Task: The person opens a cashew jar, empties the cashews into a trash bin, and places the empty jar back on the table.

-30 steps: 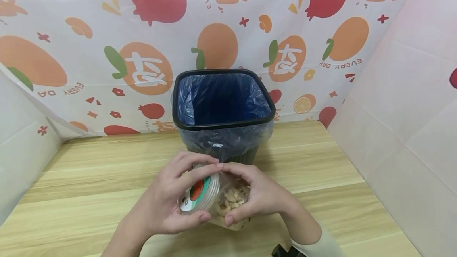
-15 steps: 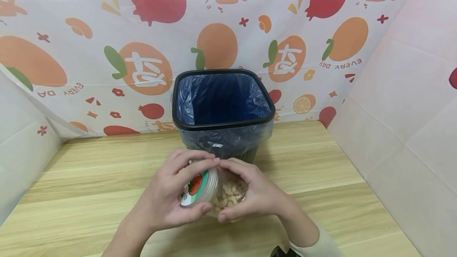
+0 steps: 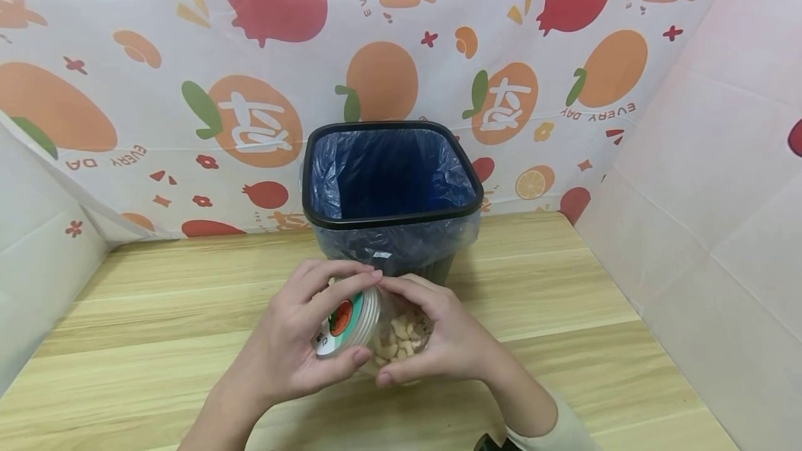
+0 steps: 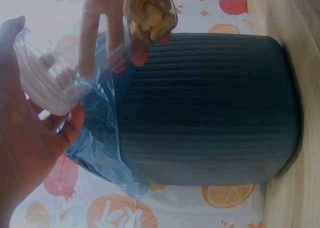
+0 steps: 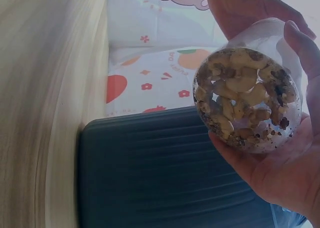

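Note:
Between the two hands is a clear plastic jar (image 3: pixel 401 336), tilted on its side above the table in front of the bin. Cashews and small dark bits show through its base in the right wrist view, where the jar (image 5: pixel 247 100) faces the camera. My left hand (image 3: pixel 291 339) grips the jar's ribbed lid (image 3: pixel 351 326), which bears a green, white and orange label. The right hand (image 3: pixel 447 339) holds the body near the base, thumb on the near side. In the left wrist view the whitish lid (image 4: pixel 45 77) sits at the jar's mouth end.
Just behind the hands stands a dark ribbed trash bin (image 3: pixel 395 223), its open top lined with a bluish plastic bag (image 4: pixel 102 138). A wooden table (image 3: pixel 156 319) lies beneath. A fruit-printed cloth (image 3: pixel 401 12) covers the back wall, and pale panels rise at both sides.
Both hands have shifted slightly left and toward the bin with the jar, which has turned a little. Their hold on the lid and body looks the same.

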Demonstrator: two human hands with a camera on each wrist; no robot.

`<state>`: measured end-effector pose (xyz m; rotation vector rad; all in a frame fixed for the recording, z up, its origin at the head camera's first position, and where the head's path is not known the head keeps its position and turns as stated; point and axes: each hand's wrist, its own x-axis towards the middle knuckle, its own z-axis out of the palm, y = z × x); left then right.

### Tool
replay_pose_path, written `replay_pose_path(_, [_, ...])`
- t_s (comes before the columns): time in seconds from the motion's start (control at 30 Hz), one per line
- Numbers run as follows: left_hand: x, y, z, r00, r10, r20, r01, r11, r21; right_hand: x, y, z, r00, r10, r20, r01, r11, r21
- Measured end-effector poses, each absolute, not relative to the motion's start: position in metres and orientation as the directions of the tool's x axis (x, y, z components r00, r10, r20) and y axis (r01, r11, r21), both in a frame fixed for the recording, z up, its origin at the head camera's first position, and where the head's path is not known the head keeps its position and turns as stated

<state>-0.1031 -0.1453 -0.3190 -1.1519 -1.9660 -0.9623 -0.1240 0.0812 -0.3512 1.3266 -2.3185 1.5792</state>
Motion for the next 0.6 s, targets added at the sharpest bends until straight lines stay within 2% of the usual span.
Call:
replay_pose_path(0.13, [-0.105, -0.146, -0.318, -0.365, 0.448, 0.816, 0.920, 0.309, 0.242, -0.125, 0.084, -0.352, -0.631, -0.637, 0.442, -0.619, 0.070, -0.782])
replay_pose_path(0.43, [-0.102, -0.143, -0.310, -0.228, 0.478, 0.849, 0.970, 0.184, 0.157, -0.132, 0.095, -0.354, -0.522, -0.757, 0.393, -0.525, -0.077, -0.848])
replay_pose_path(0.6, [-0.101, -0.142, -0.309, -0.209, 0.478, 0.853, 0.975, 0.172, 0.143, -0.132, 0.096, -0.354, -0.504, -0.774, 0.385, -0.499, -0.103, -0.860])
